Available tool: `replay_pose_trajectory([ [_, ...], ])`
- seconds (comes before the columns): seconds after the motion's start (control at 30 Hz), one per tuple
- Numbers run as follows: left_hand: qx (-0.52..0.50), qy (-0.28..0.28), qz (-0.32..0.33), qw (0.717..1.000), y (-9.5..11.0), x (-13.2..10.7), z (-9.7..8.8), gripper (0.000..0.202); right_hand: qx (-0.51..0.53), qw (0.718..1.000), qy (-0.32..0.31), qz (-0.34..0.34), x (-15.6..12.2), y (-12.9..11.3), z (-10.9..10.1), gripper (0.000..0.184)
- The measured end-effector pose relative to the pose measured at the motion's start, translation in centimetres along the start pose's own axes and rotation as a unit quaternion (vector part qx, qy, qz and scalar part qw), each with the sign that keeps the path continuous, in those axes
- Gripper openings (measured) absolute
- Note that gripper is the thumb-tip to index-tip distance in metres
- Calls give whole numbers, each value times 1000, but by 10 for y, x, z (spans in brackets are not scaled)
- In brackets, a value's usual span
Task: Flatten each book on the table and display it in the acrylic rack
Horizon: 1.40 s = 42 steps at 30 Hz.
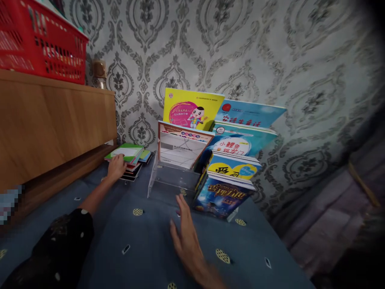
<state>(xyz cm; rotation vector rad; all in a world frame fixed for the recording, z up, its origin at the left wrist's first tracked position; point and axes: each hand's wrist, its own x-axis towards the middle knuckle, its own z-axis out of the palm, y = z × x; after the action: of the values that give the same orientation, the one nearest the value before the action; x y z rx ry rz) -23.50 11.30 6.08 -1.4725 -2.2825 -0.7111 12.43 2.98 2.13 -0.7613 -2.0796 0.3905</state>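
My left hand (116,167) is at the near edge of a low pile of books, its fingers bent over the green book (128,151) on top. Its thumb is hidden. My right hand (189,243) is open above the bed cover, in front of the clear stepped rack (177,176), and holds nothing. In the rack's left column stand a yellow book (183,106) and a brown-edged book (183,148). The right column holds several blue books, with a dark blue book (222,198) at the front. The rack's lower left steps show bare plastic.
A wooden headboard or cabinet (57,128) runs along the left, with a red plastic basket (60,52) and a brown-topped jar (100,74) on it. Patterned wallpaper (258,48) backs the rack. The dark blue patterned cover (150,241) lies under everything; a curtain hangs at right.
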Motion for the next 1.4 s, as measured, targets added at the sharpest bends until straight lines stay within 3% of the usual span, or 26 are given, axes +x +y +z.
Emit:
replay_pose_trajectory([
  [0.13, 43, -19, 49, 998, -15, 1, 7, 26, 5, 999, -26, 32, -34, 17, 17, 65],
  [0.27, 74, -25, 93, 993, -16, 3, 10, 25, 6, 997, -40, 59, -48, 30, 24, 65],
  [0.7, 152, -59, 218, 962, -2, 20, 1, 26, 29, 996, -36, 72, -50, 31, 23, 58],
  [0.97, 157, -40, 237, 958, 6, 23, -12, 27, -1, 997, -28, 73, -51, 35, 26, 51],
  [1.1, 135, -23, 242, 961, 6, 11, -31, 25, -6, 997, -38, 67, -52, 37, 24, 49],
  [1.23, 103, -21, 256, 961, -4, -18, -48, 26, 2, 996, -57, 75, -50, 35, 22, 47],
  [1.4, 109, -54, 232, 965, -19, -42, -36, 50, 9, 995, -68, 77, -48, 34, 20, 44],
])
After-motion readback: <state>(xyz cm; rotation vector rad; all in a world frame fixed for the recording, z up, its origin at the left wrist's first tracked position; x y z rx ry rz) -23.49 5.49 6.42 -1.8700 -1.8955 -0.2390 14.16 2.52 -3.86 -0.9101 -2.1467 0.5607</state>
